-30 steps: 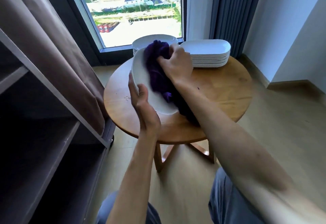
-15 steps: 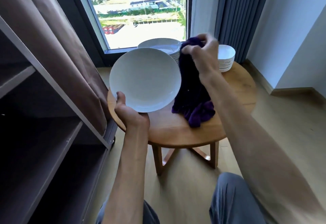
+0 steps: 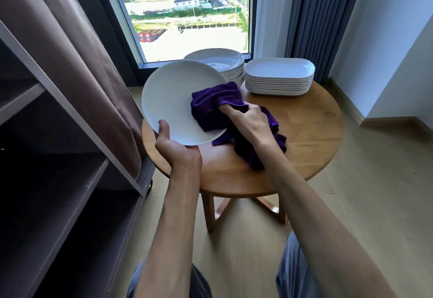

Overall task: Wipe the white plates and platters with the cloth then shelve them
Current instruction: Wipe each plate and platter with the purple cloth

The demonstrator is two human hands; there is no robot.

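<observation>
While left hand [image 3: 174, 144] grips plate [image 3: 173, 100], right hand [image 3: 249, 122] presses cloth [image 3: 215, 105].

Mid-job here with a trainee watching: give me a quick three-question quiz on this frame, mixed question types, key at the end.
1. True or false: the left hand grips the near rim of the round plate.
2. What does the right hand press against that plate? A) a sponge B) the purple cloth C) a paper towel
3. Fill in: on the wooden table, the stack of platters stands to the ____ of the stack of round plates.

Key: 1 true; 2 B; 3 right
</observation>
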